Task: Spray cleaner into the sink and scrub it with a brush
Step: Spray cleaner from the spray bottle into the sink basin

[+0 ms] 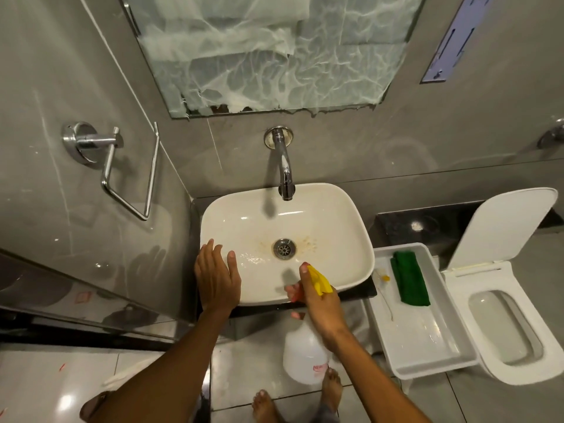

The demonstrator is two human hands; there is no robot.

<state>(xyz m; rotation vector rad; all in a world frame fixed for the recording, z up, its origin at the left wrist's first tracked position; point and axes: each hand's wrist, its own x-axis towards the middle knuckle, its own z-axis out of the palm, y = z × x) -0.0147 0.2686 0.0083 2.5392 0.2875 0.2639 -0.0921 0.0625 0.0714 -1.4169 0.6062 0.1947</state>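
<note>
A white basin sink (335,215) sits below a chrome wall tap (285,172). Brownish stains and wet droplets surround its metal drain (284,248). My right hand (320,303) is wrapped around the yellow trigger head of a white spray bottle (303,355), held at the sink's front rim with the nozzle aimed into the bowl. My left hand (217,276) rests flat and empty on the sink's front left rim, fingers apart. A green scrubbing pad or brush (410,282) lies in a white tray to the right.
The white tray (427,346) stands between the sink and a toilet (512,315) with its lid up. A chrome towel ring (128,172) juts from the left wall. A paper-covered mirror (274,50) hangs above. My bare feet (305,398) stand on the tile floor.
</note>
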